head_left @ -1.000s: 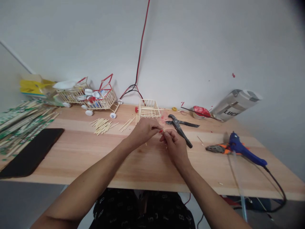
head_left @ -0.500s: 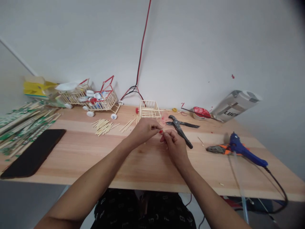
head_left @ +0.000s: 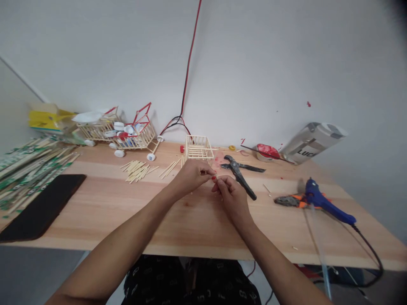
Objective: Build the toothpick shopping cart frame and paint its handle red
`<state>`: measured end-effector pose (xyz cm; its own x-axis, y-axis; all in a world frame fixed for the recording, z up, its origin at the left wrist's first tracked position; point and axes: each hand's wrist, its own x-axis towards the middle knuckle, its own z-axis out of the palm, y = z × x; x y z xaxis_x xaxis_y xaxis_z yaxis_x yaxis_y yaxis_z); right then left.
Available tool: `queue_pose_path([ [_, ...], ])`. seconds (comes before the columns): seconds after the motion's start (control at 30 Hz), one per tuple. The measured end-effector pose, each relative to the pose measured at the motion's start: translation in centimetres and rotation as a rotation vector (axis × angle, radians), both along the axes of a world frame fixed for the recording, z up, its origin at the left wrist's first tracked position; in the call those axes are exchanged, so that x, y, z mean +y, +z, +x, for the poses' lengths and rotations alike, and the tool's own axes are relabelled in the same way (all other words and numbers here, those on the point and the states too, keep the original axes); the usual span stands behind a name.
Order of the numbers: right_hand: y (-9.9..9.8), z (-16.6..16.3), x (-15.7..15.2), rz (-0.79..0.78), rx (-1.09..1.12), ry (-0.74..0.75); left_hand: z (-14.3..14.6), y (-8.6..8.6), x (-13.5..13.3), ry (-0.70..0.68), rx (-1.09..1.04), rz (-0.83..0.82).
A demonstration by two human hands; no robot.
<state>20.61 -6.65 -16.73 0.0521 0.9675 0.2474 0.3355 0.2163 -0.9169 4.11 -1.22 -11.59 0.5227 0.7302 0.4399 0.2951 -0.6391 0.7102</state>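
Both forearms reach forward over the wooden tabletop (head_left: 95, 212) and meet just in front of a small open crate of sticks (head_left: 199, 147). The left hand (head_left: 190, 176) is curled with its knuckles up, and the right hand (head_left: 231, 194) faces it. The fingers of both hands pinch a short thin stick (head_left: 216, 176) between them, held just in front of the crate. Black cutters (head_left: 240, 171) lie right of the crate. Since half a second ago, pose and grip have barely changed.
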Motion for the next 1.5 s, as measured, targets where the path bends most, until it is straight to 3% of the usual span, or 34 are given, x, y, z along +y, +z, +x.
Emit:
queue_pose_path([
  [1.5, 0.7, -0.4, -0.3, 0.023, -0.025, 0.039, -0.1, 1.4, -0.6, 0.095, 0.003, -0.207],
])
